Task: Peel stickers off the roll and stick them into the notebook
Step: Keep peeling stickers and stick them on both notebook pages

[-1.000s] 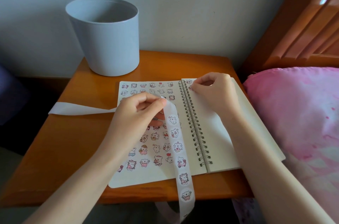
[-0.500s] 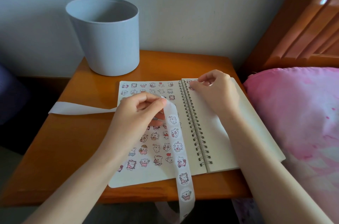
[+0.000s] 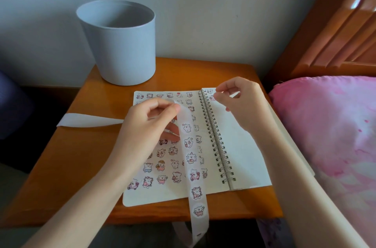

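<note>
A: Where was the long white paper sticker strip point(image 3: 189, 146) with its round cartoon animal stickers?

B: It lay down the left page of the open white spiral-bound notebook point(image 3: 240, 156), just left of the wire coil, and hung over the front edge of the orange-brown wooden table point(image 3: 85, 156). Its bare white tail point(image 3: 89, 120) ran off to the left across the table.

A: And who held it?

B: The left hand point(image 3: 150, 123) did. Its fingers point(image 3: 175, 108) were curled, thumb and forefinger pinching the strip at the top, where it bent over.

A: What about the right hand point(image 3: 240, 101)?

B: It was over the top left corner of the blank right page, fingers curled in, forefinger tip meeting the thumb. Whether anything sat between them I could not tell. Small stickers point(image 3: 211, 94) were on the page just beside those fingertips.

A: And the left page?

B: Rows of little cartoon stickers point(image 3: 162, 166) covered it.

A: Anything else around?

B: A pale grey-blue round plastic bin point(image 3: 120, 44) stood at the back left of the table against the wall, and a pink patterned pillow point(image 3: 329, 136) lay to the right, under a reddish wooden headboard point(image 3: 335, 34)
</note>
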Available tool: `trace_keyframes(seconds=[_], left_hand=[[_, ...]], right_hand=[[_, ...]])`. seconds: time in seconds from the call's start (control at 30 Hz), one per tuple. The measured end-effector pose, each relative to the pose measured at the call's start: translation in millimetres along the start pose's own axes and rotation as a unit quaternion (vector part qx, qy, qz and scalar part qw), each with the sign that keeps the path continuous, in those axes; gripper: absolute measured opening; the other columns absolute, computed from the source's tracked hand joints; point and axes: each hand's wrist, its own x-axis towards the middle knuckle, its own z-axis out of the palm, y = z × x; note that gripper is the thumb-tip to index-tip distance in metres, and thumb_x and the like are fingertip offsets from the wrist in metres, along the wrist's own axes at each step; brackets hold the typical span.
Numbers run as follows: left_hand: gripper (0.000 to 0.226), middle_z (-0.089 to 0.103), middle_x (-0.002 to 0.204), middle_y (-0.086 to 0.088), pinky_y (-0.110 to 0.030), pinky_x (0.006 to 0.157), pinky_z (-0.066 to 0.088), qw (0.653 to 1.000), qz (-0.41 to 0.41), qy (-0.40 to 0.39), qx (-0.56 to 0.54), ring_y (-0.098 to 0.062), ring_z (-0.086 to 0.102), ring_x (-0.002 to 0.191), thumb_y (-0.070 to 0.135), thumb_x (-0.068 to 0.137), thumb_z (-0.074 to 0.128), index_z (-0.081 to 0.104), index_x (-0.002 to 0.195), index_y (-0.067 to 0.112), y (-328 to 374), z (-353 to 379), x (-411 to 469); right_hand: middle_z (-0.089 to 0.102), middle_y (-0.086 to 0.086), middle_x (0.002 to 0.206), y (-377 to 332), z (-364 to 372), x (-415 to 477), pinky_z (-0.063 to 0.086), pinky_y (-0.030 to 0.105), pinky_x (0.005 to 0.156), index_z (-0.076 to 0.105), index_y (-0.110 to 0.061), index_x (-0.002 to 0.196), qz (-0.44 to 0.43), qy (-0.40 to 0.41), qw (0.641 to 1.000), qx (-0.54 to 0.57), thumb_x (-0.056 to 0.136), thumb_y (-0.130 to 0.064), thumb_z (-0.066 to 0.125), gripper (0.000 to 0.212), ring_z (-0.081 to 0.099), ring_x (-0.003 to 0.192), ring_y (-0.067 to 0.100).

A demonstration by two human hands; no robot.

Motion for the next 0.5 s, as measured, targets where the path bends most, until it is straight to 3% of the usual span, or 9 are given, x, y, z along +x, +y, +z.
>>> trace_keyframes(seconds=[0.17, 0.37, 0.5], left_hand=[[0.007, 0.068, 0.078, 0.010, -0.003, 0.050, 0.044, 1.000, 0.012, 0.014, 0.019, 0.007, 0.065, 0.070, 0.025, 0.089, 0.060, 0.067, 0.090, 0.026, -2, 0, 0], [0.011, 0.070, 0.079, 0.008, -0.004, 0.054, 0.044, 0.998, 0.041, 0.043, 0.022, 0.003, 0.066, 0.073, 0.026, 0.089, 0.060, 0.070, 0.089, 0.021, -2, -2, 3], [0.014, 0.070, 0.081, 0.003, -0.005, 0.052, 0.044, 0.997, 0.054, 0.054, 0.010, 0.002, 0.067, 0.069, 0.021, 0.089, 0.059, 0.070, 0.092, 0.012, -2, -3, 4]], right_hand=[[0.067, -0.003, 0.073, -16, -8, -8, 0.042, 0.012, 0.045, 0.067, -0.012, 0.089, 0.025, -0.069, 0.996, 0.056, 0.087, -0.028, 0.066, 0.016, 0.054, 0.051, -0.001], [0.074, -0.002, 0.078, -43, -5, -25, 0.051, 0.022, 0.054, 0.062, -0.015, 0.094, 0.023, -0.237, 0.967, 0.091, 0.081, -0.029, 0.071, 0.021, 0.068, 0.066, 0.011], [0.075, 0.000, 0.079, -48, -7, -28, 0.050, 0.024, 0.053, 0.061, -0.012, 0.099, 0.036, -0.267, 0.956, 0.111, 0.079, -0.019, 0.073, 0.024, 0.067, 0.064, 0.009]])
